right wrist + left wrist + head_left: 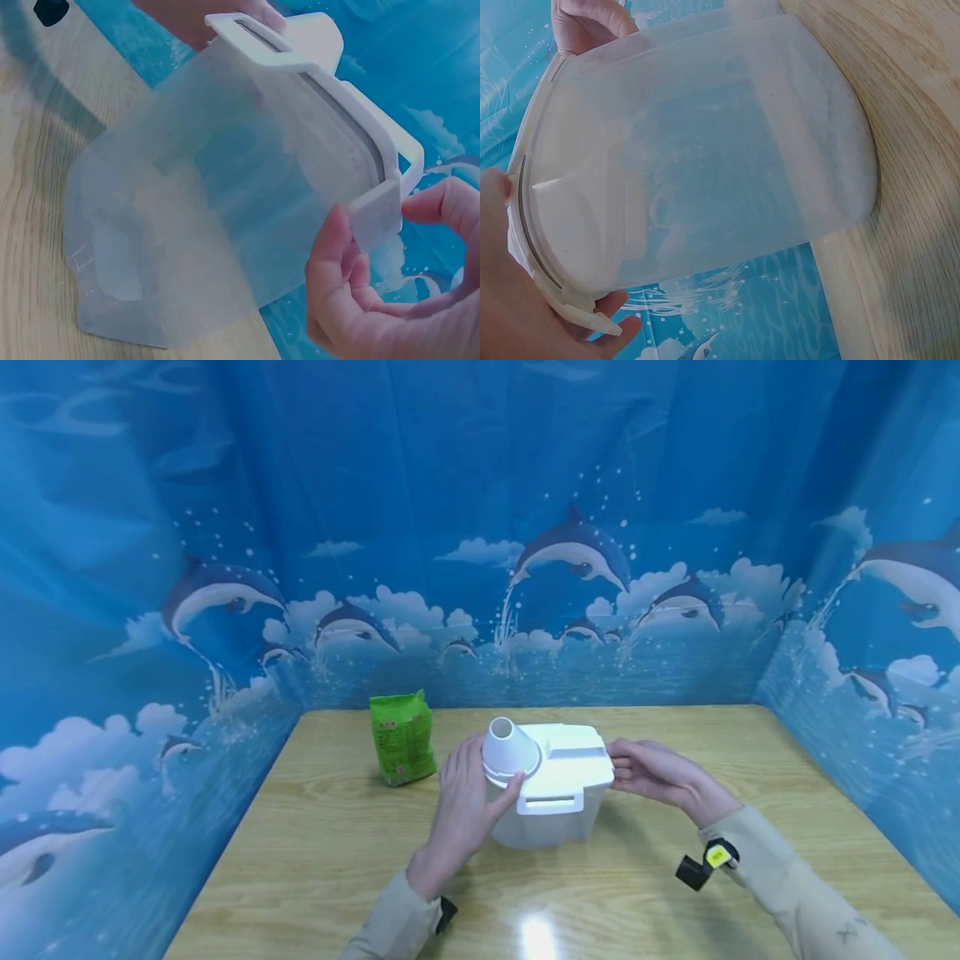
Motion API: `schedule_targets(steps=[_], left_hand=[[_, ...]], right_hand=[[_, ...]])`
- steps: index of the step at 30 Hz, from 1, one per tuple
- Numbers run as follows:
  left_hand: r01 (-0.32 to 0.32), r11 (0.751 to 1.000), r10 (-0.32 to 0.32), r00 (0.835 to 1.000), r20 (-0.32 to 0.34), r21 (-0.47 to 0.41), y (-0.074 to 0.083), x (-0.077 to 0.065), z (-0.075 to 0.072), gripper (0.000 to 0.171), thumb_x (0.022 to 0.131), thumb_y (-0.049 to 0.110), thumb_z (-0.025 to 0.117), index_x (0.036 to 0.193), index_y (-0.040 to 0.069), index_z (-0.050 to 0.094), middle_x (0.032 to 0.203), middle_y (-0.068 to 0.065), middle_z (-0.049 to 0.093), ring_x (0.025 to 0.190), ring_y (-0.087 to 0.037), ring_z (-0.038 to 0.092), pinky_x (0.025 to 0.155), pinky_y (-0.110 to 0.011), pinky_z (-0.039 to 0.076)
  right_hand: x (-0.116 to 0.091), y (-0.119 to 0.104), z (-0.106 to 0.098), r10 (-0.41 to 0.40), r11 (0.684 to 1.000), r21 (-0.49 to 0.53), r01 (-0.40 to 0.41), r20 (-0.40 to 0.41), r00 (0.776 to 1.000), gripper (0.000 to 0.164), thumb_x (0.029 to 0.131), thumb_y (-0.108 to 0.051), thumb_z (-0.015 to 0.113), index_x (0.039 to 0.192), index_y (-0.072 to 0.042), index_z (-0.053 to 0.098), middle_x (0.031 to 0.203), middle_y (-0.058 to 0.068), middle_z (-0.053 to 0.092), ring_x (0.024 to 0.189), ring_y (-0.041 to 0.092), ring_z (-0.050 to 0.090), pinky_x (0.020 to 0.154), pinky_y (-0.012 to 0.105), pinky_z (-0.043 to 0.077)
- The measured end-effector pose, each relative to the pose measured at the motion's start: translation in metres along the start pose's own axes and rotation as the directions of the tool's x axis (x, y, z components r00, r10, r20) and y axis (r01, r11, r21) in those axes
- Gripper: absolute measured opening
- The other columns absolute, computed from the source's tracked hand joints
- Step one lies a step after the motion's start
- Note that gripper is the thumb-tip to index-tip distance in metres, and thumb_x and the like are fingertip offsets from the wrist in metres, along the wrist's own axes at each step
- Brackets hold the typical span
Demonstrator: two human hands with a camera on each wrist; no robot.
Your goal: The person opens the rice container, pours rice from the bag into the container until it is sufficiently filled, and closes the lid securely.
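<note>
A translucent plastic storage container (540,828) stands upright on the table, with a white lid (573,742) on top. A white cone-shaped spout (512,750) rises from the lid's left side. My left hand (467,802) grips the lid's left end, thumb at the front below the spout and fingers around the far side. In the left wrist view, its fingers reach past a white side latch (592,319). At the opposite end, my right hand (660,775) pinches a white latch (377,215), which stands out from the container wall.
A green printed bag (405,739) stands on the wooden table (315,860), left of the container and farther back. A blue dolphin-print curtain (450,460) surrounds the back and sides. Small black wrist cameras (693,872) hang by the sleeves.
</note>
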State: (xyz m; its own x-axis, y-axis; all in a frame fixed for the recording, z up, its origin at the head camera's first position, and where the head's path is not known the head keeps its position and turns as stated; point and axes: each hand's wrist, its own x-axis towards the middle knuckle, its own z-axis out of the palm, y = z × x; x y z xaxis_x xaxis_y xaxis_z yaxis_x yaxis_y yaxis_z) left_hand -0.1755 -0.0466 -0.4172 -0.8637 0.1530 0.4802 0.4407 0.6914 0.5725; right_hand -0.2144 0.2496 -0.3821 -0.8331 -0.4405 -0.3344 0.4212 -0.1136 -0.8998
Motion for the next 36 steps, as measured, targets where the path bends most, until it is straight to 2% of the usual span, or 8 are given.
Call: schedule_targets(steps=[4, 13, 16, 19, 24, 31, 33, 36], left_hand=[[-0.001, 1.000, 0.001, 1.000, 0.000, 0.002, 0.0000, -0.0002, -0.0002, 0.074, 0.094, 0.050, 0.064, 0.144, -0.001, 0.044, 0.139, -0.020, 0.053, 0.131, -0.037, 0.048, 0.115, -0.058, 0.033], [-0.014, 1.000, 0.014, 1.000, -0.006, 0.009, -0.0010, -0.0009, 0.0010, 0.073, 0.094, 0.049, 0.064, 0.143, -0.001, 0.044, 0.138, -0.020, 0.054, 0.129, -0.036, 0.049, 0.114, -0.057, 0.036], [-0.015, 1.000, 0.015, 1.000, -0.008, 0.014, -0.0012, -0.0010, 0.0011, 0.073, 0.094, 0.049, 0.063, 0.144, -0.002, 0.044, 0.138, -0.020, 0.054, 0.129, -0.036, 0.050, 0.114, -0.057, 0.036], [-0.017, 1.000, 0.017, 1.000, -0.008, 0.016, -0.0010, -0.0011, 0.0008, 0.074, 0.094, 0.049, 0.063, 0.144, -0.002, 0.044, 0.137, -0.020, 0.054, 0.128, -0.036, 0.050, 0.113, -0.057, 0.036], [-0.016, 1.000, 0.016, 1.000, -0.006, 0.015, -0.0006, -0.0005, 0.0000, 0.073, 0.094, 0.049, 0.063, 0.144, -0.002, 0.043, 0.138, -0.020, 0.053, 0.128, -0.036, 0.050, 0.114, -0.057, 0.036], [-0.020, 1.000, 0.020, 1.000, 0.000, 0.022, -0.0001, 0.0000, -0.0006, 0.073, 0.094, 0.049, 0.064, 0.143, -0.002, 0.044, 0.138, -0.020, 0.054, 0.128, -0.036, 0.050, 0.114, -0.056, 0.036], [-0.017, 1.000, 0.017, 1.000, 0.001, 0.022, 0.0002, -0.0001, -0.0008, 0.073, 0.094, 0.049, 0.064, 0.143, -0.002, 0.044, 0.138, -0.020, 0.054, 0.128, -0.036, 0.050, 0.114, -0.056, 0.036], [-0.014, 1.000, 0.014, 1.000, 0.001, 0.021, 0.0005, -0.0002, -0.0012, 0.073, 0.094, 0.049, 0.064, 0.143, -0.002, 0.044, 0.138, -0.020, 0.054, 0.128, -0.036, 0.050, 0.114, -0.056, 0.036]], right_hand=[[0.0031, 0.0000, -0.0012, 0.003, 1.000, 0.026, -0.004, 0.013, 1.000, 0.028, 0.104, -0.007, 0.041, 0.097, -0.006, 0.068, 0.101, 0.007, 0.070, 0.097, 0.015, 0.066, 0.092, 0.027, 0.056], [0.0086, 0.0010, -0.0058, 0.019, 1.000, 0.002, -0.019, 0.059, 0.998, 0.028, 0.104, -0.009, 0.038, 0.098, -0.006, 0.065, 0.099, 0.005, 0.068, 0.091, 0.013, 0.062, 0.088, 0.025, 0.056], [0.0096, 0.0005, -0.0061, 0.022, 0.999, 0.032, -0.023, 0.037, 0.999, 0.021, 0.103, -0.007, 0.041, 0.099, -0.005, 0.062, 0.101, 0.006, 0.064, 0.092, 0.013, 0.061, 0.089, 0.026, 0.056], [0.0093, -0.0013, -0.0047, 0.022, 0.999, 0.028, -0.021, -0.012, 1.000, 0.013, 0.101, -0.007, 0.046, 0.109, 0.000, 0.054, 0.105, 0.007, 0.060, 0.093, 0.013, 0.062, 0.087, 0.025, 0.057], [0.0077, -0.0049, -0.0010, 0.032, 0.999, -0.020, -0.033, -0.060, 0.998, 0.034, 0.102, -0.009, 0.047, 0.129, 0.009, 0.039, 0.104, 0.007, 0.064, 0.090, 0.012, 0.067, 0.084, 0.023, 0.058], [0.0058, -0.0042, -0.0002, 0.013, 0.997, -0.080, -0.018, -0.063, 0.998, 0.060, 0.103, -0.011, 0.046, 0.148, 0.018, 0.019, 0.112, 0.010, 0.060, 0.095, 0.013, 0.066, 0.089, 0.025, 0.058], [0.0052, -0.0036, -0.0001, 0.003, 0.992, -0.123, -0.012, -0.074, 0.997, 0.066, 0.103, -0.014, 0.047, 0.150, 0.018, 0.014, 0.122, 0.015, 0.055, 0.097, 0.013, 0.065, 0.091, 0.025, 0.057], [0.0036, -0.0031, 0.0006, -0.017, 0.979, -0.204, -0.002, -0.091, 0.996, 0.072, 0.104, -0.019, 0.048, 0.153, 0.018, 0.009, 0.142, 0.032, 0.041, 0.101, 0.012, 0.064, 0.094, 0.026, 0.056]])
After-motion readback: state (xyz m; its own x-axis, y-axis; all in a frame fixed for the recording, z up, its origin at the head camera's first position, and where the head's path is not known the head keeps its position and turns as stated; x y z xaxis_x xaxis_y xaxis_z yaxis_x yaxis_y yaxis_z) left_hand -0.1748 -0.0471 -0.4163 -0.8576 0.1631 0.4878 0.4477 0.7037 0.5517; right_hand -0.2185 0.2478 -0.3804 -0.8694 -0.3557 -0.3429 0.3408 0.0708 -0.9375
